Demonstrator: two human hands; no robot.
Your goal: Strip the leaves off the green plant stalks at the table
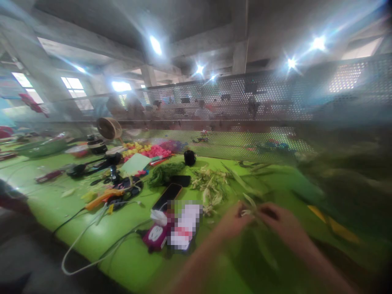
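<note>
My left hand (233, 221) and my right hand (281, 224) meet low in the frame over a green table (128, 261). Both are pinched on a small pale flower sprig with thin green leaves (249, 209) held between them. The picture is blurred, so single fingers are hard to make out. Just beyond my hands lies a loose pile of pale flowers and leaves (211, 185).
A phone (167, 197) and a pink device with white cables (156, 234) lie to the left. Further left are an orange-handled tool (101, 199), a green bundle (165, 171), a black cup (189, 157), a small fan (109, 128), pink and yellow flowers (147, 150). A perforated metal screen (245, 106) closes the far side.
</note>
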